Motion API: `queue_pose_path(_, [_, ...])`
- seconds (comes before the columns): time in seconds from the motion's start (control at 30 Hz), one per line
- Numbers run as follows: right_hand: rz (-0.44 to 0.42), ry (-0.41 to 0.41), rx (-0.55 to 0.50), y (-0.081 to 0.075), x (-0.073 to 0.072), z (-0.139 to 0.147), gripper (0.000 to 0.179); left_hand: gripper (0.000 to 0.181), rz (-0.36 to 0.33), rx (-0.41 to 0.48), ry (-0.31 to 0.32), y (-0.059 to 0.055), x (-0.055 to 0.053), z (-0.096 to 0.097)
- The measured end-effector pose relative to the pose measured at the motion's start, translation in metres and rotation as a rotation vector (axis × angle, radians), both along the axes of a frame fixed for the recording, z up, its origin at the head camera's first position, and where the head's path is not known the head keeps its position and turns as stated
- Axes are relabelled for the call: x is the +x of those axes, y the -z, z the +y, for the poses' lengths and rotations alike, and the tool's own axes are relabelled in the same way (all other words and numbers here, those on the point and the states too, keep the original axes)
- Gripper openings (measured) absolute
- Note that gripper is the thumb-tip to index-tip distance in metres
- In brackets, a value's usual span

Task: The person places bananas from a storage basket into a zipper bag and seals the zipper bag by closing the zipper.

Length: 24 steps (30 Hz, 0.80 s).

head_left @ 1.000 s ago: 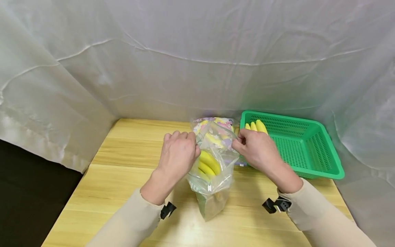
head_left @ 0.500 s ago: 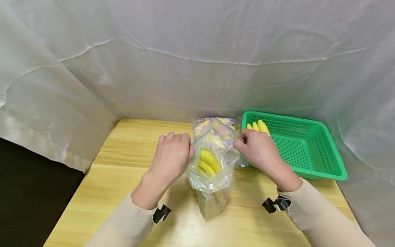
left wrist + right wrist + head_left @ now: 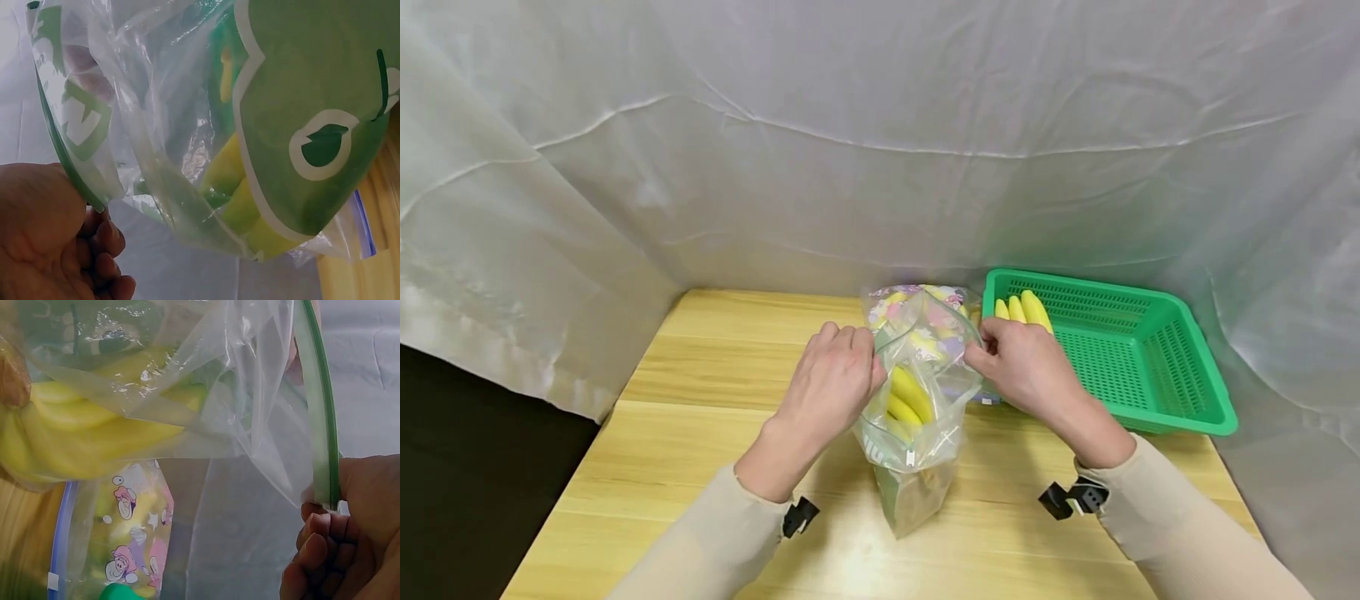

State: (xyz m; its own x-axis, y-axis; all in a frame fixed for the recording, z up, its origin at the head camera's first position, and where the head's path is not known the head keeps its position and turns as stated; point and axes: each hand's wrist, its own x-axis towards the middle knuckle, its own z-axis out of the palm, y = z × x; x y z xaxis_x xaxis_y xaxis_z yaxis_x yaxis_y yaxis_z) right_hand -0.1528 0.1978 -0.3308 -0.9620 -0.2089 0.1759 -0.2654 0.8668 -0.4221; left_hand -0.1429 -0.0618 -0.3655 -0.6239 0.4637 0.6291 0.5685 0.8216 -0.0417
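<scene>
A clear zip bag (image 3: 947,425) with a green print stands in the middle of the table, its mouth spread between both hands. Yellow bananas (image 3: 912,398) sit inside it, also visible through the plastic in the right wrist view. My left hand (image 3: 835,375) pinches the left end of the mouth; the left wrist view shows thumb and fingers at the green zip strip (image 3: 59,144). At the opposite end, my right hand (image 3: 1030,367) pinches the strip's corner, with fingers (image 3: 315,550) curled beneath. The bag's lower part hangs close over the wood.
A green basket (image 3: 1213,392) stands at the back right with several bananas (image 3: 1033,308) in its left end. Behind the held bag lies another zip bag (image 3: 955,296) with a pink and purple print. The wooden table (image 3: 700,350) backs onto a grey curtain (image 3: 850,208).
My left hand moved slightly left, widening the bag's mouth, then came back right, and the mouth narrowed a little. My right hand keeps its pinch almost in place.
</scene>
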Motion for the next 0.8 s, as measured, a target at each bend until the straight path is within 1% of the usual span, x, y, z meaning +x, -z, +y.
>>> queue_pose_path(0.07, [-0.010,-0.003,-0.011,0.001,-0.002,0.001,0.027,0.024,-0.019,0.006,-0.004,0.000,0.000,0.000])
queue_pose_path(0.23, [-0.047,0.006,-0.042,0.003,-0.006,0.010,0.028,0.020,-0.099,0.051,-0.018,-0.003,0.000,0.000])
queue_pose_path(0.33, [-0.077,0.030,-0.062,0.002,-0.008,0.019,0.036,0.017,-0.152,0.085,-0.023,-0.006,0.001,-0.001])
queue_pose_path(0.43, [-0.096,0.055,-0.079,0.002,-0.010,0.029,0.047,0.017,-0.190,0.114,-0.029,-0.009,0.003,-0.002])
queue_pose_path(0.53, [-0.105,0.085,-0.077,0.004,-0.016,0.041,0.050,0.018,-0.210,0.149,-0.034,-0.012,0.006,-0.003])
queue_pose_path(0.67, [-0.132,0.138,-0.050,0.016,-0.028,0.061,0.044,0.018,-0.268,0.207,-0.040,-0.015,0.012,0.000])
queue_pose_path(0.8, [-0.198,0.188,-0.014,0.038,-0.042,0.085,0.041,0.018,-0.326,0.240,-0.044,-0.018,0.016,0.003])
